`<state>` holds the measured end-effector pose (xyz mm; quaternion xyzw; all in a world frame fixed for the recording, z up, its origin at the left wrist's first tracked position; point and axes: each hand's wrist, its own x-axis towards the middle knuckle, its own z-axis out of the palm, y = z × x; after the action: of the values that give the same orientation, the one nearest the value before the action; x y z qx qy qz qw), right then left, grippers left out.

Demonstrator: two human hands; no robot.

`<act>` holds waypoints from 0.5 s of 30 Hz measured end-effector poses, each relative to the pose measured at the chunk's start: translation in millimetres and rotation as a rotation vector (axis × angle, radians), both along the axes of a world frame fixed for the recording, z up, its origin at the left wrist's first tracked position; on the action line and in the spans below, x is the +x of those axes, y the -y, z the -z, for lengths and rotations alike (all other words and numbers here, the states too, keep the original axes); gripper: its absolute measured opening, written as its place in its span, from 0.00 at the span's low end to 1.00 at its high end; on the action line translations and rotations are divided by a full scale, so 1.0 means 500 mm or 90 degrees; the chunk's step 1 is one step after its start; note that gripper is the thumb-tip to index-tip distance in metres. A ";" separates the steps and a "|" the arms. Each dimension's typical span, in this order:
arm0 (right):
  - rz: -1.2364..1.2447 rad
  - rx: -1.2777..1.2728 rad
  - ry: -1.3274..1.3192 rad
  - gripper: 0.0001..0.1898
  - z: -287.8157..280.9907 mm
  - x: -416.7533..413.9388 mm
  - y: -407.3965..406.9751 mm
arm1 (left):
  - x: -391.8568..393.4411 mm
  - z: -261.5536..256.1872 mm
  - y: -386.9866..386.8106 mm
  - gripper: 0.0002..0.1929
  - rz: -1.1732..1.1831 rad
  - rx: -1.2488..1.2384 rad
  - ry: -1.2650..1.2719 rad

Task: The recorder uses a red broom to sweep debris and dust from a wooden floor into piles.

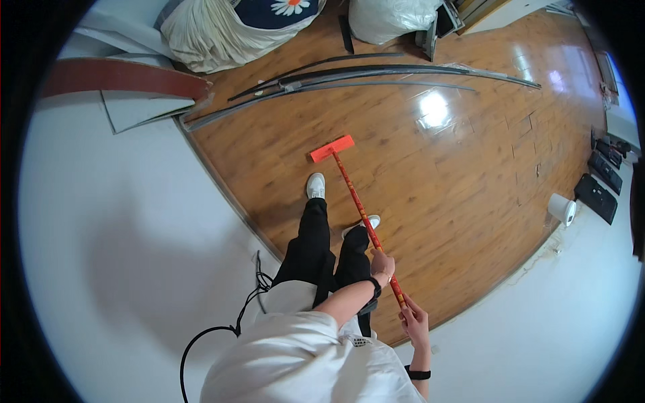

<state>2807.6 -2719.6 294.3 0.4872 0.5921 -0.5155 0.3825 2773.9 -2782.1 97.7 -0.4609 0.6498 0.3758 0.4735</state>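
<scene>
A broom with a red head and a red patterned handle slants across the view in front of me. Its head rests on the wood-look floor, just beyond my left shoe, and dark bristles show faintly along its edge. My left hand is wrapped around the handle partway down. Higher up, close to the handle's end, my right hand grips it with the thumb and fingers. Both wrists wear black bands.
Long dark strips lie across the floor ahead. Beyond them sit a large cloth bundle and a white plastic sack. A white wall runs close on my left. At far right are a white bin and black flat items.
</scene>
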 end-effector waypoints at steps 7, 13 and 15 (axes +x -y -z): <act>-0.085 -0.062 -0.221 0.18 0.200 -0.059 0.044 | -0.140 0.122 0.125 0.12 0.073 -0.031 -0.196; 0.045 -0.052 -0.185 0.18 0.231 -0.014 0.142 | -0.135 0.151 0.169 0.15 0.106 -0.142 -0.206; 0.071 -0.048 -0.150 0.18 0.200 0.031 0.103 | -0.077 0.138 0.127 0.17 0.038 -0.134 -0.191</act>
<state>2823.2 -2770.9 194.5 0.4405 0.5852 -0.6115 0.2993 2735.5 -2845.4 28.6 -0.4272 0.7621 0.3561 0.3315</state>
